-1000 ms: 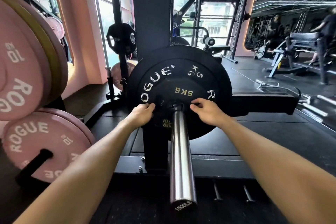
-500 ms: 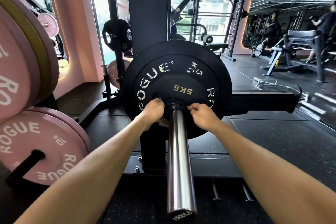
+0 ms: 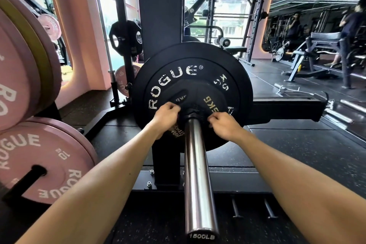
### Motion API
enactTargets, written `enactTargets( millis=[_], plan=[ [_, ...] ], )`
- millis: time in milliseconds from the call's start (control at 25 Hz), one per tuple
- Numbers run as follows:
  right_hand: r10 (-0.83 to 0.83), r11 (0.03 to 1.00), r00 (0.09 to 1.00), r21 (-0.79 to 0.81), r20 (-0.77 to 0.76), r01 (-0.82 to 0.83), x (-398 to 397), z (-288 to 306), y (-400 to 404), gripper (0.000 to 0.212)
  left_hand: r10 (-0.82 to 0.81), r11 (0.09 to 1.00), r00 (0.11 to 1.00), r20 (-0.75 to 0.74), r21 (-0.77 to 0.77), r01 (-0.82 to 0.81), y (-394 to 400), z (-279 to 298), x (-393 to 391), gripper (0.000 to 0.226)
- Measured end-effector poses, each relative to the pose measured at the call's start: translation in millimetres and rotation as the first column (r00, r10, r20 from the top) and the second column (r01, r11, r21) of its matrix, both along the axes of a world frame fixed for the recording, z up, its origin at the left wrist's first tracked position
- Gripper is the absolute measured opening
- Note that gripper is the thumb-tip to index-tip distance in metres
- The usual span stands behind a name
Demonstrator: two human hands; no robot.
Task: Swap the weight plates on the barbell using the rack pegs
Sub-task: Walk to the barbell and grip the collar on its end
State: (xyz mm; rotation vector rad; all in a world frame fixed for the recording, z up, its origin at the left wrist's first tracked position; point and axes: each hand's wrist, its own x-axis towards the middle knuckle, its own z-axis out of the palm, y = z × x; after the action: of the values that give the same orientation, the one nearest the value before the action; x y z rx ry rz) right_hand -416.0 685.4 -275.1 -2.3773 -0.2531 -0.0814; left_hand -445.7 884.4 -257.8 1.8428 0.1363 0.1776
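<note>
Hands grip a small black plate (image 3: 195,95) on the barbell sleeve (image 3: 198,174): left hand (image 3: 165,118) curls its fingers over the plate's left edge, right hand (image 3: 224,126) over its lower right edge. Behind it, touching, sits a large black plate (image 3: 233,69). Pink plates (image 3: 45,156) hang on rack pegs at left.

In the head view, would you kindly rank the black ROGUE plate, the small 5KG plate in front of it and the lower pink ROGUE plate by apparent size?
1. Black ROGUE plate and lower pink ROGUE plate: unsure between them, since the pink one is nearer and cut off by the frame edge.
2. Small 5KG plate: clearly smallest.
</note>
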Motion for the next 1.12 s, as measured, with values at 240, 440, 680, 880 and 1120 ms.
enactTargets(
  millis=[240,440,680,880,1120],
  plan=[
    [-0.016,1.000,1.000,0.004,0.025,0.016,-3.7,27.8,15.4,0.065,-0.138,0.967,0.982,-0.127,-0.231,0.106,-4.3,-18.2,5.1,0.040],
    [-0.086,0.992,0.996,-0.091,-0.007,0.085,-5.3,36.8,32.3,0.059,-0.115,0.974,0.990,-0.086,-0.205,0.096,-0.8,-17.9,11.5,0.048],
    [-0.183,0.963,0.979,-0.216,-0.086,0.161,-5.2,39.3,48.5,0.064,-0.109,0.974,0.985,-0.135,-0.214,0.079,-16.9,-18.3,11.4,0.036],
    [-0.196,0.961,0.979,-0.206,-0.047,0.183,-2.0,31.2,49.9,0.064,-0.095,0.957,0.982,-0.161,-0.287,0.045,-24.9,-19.5,15.8,0.058],
    [-0.088,0.962,0.993,-0.253,0.081,0.105,2.7,31.2,43.6,0.065,-0.059,0.966,0.994,-0.088,-0.256,0.034,-24.8,-23.0,26.4,0.062]
  ],
)
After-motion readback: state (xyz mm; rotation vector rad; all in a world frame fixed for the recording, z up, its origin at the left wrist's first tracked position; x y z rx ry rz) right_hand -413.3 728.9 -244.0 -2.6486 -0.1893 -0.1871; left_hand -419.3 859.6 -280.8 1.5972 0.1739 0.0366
